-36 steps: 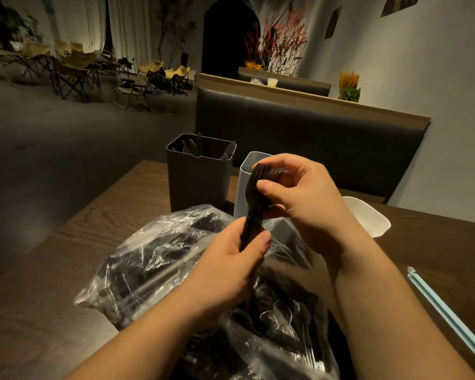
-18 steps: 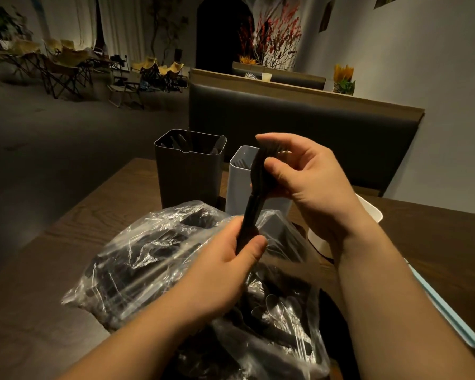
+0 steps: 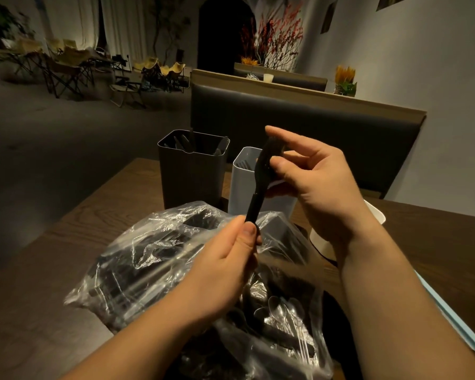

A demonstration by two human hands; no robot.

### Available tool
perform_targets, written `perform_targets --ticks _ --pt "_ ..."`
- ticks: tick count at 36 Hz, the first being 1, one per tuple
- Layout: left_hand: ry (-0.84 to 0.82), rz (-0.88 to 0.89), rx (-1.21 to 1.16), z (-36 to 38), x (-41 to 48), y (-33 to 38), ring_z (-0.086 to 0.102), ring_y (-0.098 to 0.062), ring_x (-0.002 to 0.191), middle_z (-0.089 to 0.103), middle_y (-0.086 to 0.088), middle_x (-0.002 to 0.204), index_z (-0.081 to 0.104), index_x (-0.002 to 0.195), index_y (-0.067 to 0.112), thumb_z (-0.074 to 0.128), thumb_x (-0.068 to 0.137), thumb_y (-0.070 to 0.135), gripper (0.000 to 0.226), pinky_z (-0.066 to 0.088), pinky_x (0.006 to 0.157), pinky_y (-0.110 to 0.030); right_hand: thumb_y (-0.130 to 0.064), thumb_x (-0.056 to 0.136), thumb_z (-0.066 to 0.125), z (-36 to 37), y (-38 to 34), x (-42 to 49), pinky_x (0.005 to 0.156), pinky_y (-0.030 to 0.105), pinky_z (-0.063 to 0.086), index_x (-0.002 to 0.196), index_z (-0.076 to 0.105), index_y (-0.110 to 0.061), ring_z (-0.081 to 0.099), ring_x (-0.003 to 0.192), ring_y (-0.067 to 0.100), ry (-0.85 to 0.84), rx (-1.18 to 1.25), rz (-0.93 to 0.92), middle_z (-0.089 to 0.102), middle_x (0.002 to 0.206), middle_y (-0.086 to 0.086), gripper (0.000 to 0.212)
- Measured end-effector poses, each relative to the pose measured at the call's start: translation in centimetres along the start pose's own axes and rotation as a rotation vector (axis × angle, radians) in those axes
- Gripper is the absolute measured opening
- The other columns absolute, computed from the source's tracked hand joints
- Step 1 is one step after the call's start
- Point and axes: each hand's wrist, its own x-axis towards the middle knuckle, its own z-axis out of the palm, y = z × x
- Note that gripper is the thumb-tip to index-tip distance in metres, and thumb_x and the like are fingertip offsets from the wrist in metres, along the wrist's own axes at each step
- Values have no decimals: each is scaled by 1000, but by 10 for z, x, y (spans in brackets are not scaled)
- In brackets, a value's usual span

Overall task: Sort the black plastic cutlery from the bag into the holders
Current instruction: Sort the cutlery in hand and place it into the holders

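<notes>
Currently both grips are clamped on black cutlery (image 3: pixel 256 197): left hand (image 3: pixel 222 272) low, right hand (image 3: pixel 318 187) high, above the bag (image 3: pixel 154 242).

Wooden table (image 3: pixel 80 242) carries clear bag (image 3: pixel 148 256), dark holder (image 3: pixel 189 176), grey holder (image 3: pixel 242 185), white tub (image 3: pixel 320 242).

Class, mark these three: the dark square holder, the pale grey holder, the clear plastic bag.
Dark square plastic holder (image 3: pixel 188 182): head view, front wall.
Pale grey plastic holder (image 3: pixel 242 192): head view, front wall.
Clear plastic bag (image 3: pixel 148 259): head view, crinkled left side.
</notes>
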Motion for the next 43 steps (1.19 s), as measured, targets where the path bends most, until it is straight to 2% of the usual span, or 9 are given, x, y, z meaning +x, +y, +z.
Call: perform_targets --ticks 4,9,14,18,22,29,35,38,43 --pt "-15 7 33 0 -1 2 41 -2 50 48 14 61 60 85 33 36 100 53 34 30 50 -22 3 93 60 0 -2 0 66 28 60 122 66 -18 75 89 18 47 126 69 76 99 3 37" --pt "20 -7 -73 0 0 4 38 -6 50 46 5 65 60 100 23 41 95 52 34 30 46 -19 2 96 57 -3 -7 1 68 30 61 112 67 -14 74 94 20 157 44 -9 74 103 7 25" --pt "91 -47 -222 0 3 8 41 -9 54 54 2 71 58 112 17 45 92 46 38 33 46 -21 -8 95 62 -34 -14 15 84 37 61 106 65 -28 68 108 17 628 16 -237 68 115 3 24" --pt "156 -20 -134 2 4 4 38 -11 54 56 1 74 60 107 23 46 91 49 33 30 47 -25 -4 95 61 -47 -10 23 81 33 61 114 63 -18 69 104 11 894 89 -330 67 111 -2 24" --pt "132 -19 -78 3 3 1 42 -7 54 57 0 75 62 104 26 46 89 51 33 33 51 -21 -6 93 63 -43 2 28 89 30 59 108 62 -26 66 107 6 887 -46 -368 64 110 -11 25" --pt "111 -40 -119 2 2 2 42 -8 54 55 -4 76 66 95 28 49 85 49 28 33 48 -20 -4 93 62 -33 12 30 90 22 55 116 64 -11 61 106 -8 797 -248 -432 61 106 -18 24" --pt "128 -41 -108 3 3 4 40 -7 52 53 -3 74 66 94 27 50 85 48 29 32 47 -20 -6 91 62 -38 -7 29 88 34 60 116 59 -14 68 106 15 1019 -99 -576 64 110 -7 27" --pt "112 -43 -57 4 2 2 43 -6 54 54 -1 73 66 94 27 50 92 44 23 34 48 -18 -4 93 61 -32 5 31 90 22 55 116 60 -13 63 106 -1 1055 -143 -532 60 109 -13 26" --pt "111 -18 0 3 1 1 45 -3 51 54 2 69 66 89 24 55 99 24 15 38 45 -18 -6 95 61 -33 36 35 89 13 51 120 64 -8 58 106 -11 915 -264 -385 59 107 -20 25"
